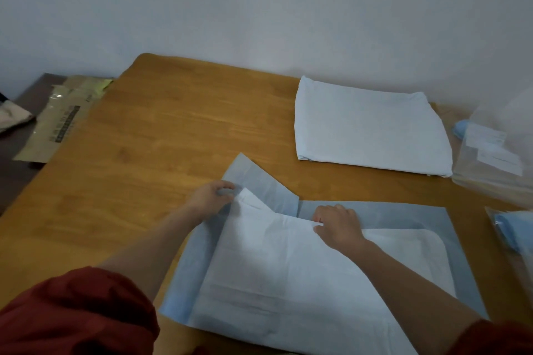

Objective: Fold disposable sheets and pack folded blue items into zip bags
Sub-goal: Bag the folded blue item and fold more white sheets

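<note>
Disposable sheet (288, 282), blue-bordered with a white middle, is spread on the wooden worktop (173, 124) in the lower centre of the frame. Its upper-left part is pinched by the left hand (212, 197), and its raised white fold is gripped by the curled fingers of the right hand (336, 225). A folded sheet (372, 130) is seen at upper right, beside clear zip bags (496, 153).

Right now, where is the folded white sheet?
In the head view, the folded white sheet lies on the far right part of the wooden table, close to the wall, beyond the right hand and just left of the clear bags.
</note>
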